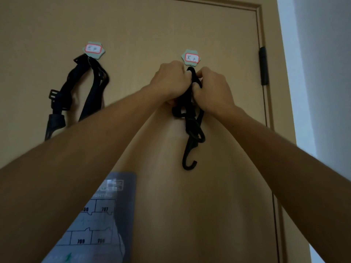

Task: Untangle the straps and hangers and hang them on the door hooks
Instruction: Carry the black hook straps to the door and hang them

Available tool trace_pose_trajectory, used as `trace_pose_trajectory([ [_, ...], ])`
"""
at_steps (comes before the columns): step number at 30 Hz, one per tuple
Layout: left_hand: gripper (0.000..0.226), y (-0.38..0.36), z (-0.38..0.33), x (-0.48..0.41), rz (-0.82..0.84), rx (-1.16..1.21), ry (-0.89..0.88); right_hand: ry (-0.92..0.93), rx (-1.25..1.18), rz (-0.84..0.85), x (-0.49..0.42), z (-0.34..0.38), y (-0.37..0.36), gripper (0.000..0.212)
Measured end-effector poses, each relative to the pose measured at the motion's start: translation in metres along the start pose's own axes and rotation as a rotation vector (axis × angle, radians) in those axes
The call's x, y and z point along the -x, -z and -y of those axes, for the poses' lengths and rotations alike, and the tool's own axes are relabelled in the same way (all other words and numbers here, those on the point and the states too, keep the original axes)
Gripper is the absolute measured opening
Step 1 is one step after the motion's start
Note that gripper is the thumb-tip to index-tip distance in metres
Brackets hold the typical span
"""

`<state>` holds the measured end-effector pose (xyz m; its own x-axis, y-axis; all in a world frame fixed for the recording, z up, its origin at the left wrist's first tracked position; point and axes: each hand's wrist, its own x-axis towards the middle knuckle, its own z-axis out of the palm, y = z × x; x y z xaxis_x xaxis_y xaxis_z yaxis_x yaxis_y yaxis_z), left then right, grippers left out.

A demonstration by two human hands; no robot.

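Hanging is the step judged to be in hand: a black cord bundle is gripped at its top by both hands, the left hand and the right hand each curled round it, directly under the right door hook. Just above the fingers the cord's top loop is seen touching the hook's pin, though whether it is seated cannot be told. Below the fingers the bundle hangs knotted, with 1 plastic hook end dangling lowest. For the next move, the loop would need to be lifted over the pin and the grip eased only once the weight is borne. Well to the left of the fingers, a black strap is already hung on the left door hook. A tan door is seen behind; a floor-plan sign is fixed far below the fingers, a black hinge fitting lies to their right, and a pale wall beyond it.
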<state>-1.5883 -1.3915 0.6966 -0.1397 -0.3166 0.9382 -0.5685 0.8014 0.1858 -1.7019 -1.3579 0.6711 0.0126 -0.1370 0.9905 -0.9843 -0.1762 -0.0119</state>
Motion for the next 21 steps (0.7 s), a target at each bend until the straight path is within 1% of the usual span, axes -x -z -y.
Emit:
trace_pose_trajectory([
  [2, 0.03, 0.0, 0.003, 0.002, 0.026, -0.008, 0.0, 0.001, -0.004, -0.012, 0.003, -0.001, 0.0, 0.028],
  [5, 0.027, 0.001, 0.004, 0.007, 0.025, -0.007, -0.021, 0.003, -0.025, -0.039, 0.004, -0.003, 0.0, 0.03],
  [8, 0.028, 0.004, -0.001, 0.007, -0.004, 0.07, -0.015, 0.01, -0.021, -0.077, -0.005, -0.002, 0.004, 0.03],
  [10, 0.027, 0.008, -0.006, 0.001, -0.036, 0.118, -0.013, 0.014, -0.011, -0.074, -0.016, -0.001, 0.006, 0.03],
  [12, 0.019, 0.011, -0.008, -0.007, -0.07, 0.094, -0.048, 0.033, 0.008, -0.042, -0.026, -0.001, 0.008, 0.027],
  [14, 0.016, 0.014, -0.007, -0.015, -0.067, 0.051, -0.093, 0.065, 0.043, -0.006, -0.034, -0.002, 0.009, 0.023],
  [17, 0.018, 0.015, -0.005, -0.023, -0.041, 0.002, -0.158, 0.082, 0.046, 0.017, -0.039, -0.003, 0.009, 0.022],
  [21, 0.022, 0.015, -0.008, -0.031, -0.05, -0.053, -0.231, 0.04, 0.034, 0.027, -0.047, -0.003, 0.009, 0.022],
])
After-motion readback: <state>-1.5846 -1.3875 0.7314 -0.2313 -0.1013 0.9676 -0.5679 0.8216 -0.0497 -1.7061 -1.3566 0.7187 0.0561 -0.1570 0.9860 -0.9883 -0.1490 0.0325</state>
